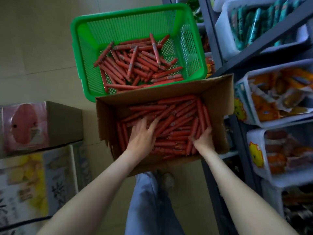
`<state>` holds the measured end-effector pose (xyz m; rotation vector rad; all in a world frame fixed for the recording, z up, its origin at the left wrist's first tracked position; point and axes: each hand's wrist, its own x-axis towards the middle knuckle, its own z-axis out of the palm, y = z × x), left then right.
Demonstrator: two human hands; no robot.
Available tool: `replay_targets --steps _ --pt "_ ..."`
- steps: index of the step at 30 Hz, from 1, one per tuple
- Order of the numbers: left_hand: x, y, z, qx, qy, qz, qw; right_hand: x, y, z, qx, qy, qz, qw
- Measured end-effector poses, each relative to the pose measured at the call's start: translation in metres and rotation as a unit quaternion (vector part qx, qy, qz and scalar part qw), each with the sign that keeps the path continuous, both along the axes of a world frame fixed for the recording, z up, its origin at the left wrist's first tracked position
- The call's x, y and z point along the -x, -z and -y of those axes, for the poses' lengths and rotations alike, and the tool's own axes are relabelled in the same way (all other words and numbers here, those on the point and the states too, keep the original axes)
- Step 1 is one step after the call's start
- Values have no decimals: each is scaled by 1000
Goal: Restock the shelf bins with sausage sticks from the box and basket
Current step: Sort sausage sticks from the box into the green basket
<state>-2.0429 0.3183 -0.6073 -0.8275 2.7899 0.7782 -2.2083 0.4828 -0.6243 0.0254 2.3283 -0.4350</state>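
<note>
Inside the box (217, 99), left hand (143, 134) lies spread flat on sausage sticks (177, 120); right hand (203, 139) curls round several.

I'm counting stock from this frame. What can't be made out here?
Head view:
- Grip of the right hand: fingers buried among the sausage sticks.
- Pile depth in the cardboard box: top sticks cover it.
- Print on the yellow price tag: blurred.
- The lowest shelf bin: dark, cut by frame edge.
</note>
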Motion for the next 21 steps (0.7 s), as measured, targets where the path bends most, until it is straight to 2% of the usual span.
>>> replay_targets --steps 3,6,10,14,17,19,21 --pt "8 19 -10 7 3 77 997 -6 16 -5 40 53 51 996" --pt "15 36 -21 24 15 122 992 -14 24 -1 55 23 15 998" --pt "27 50 -34 32 4 166 986 -32 27 5 113 -29 33 993" --pt "37 53 -34 41 -40 190 980 -46 24 5 172 -36 46 983" --pt "40 53 -26 28 -35 188 981 -52 20 3 189 -50 90 977" --pt "37 51 -19 -10 -60 177 982 -50 17 2 199 -44 111 973" --pt "30 47 -12 -76 -126 147 978 -46 15 2 208 -10 128 970"
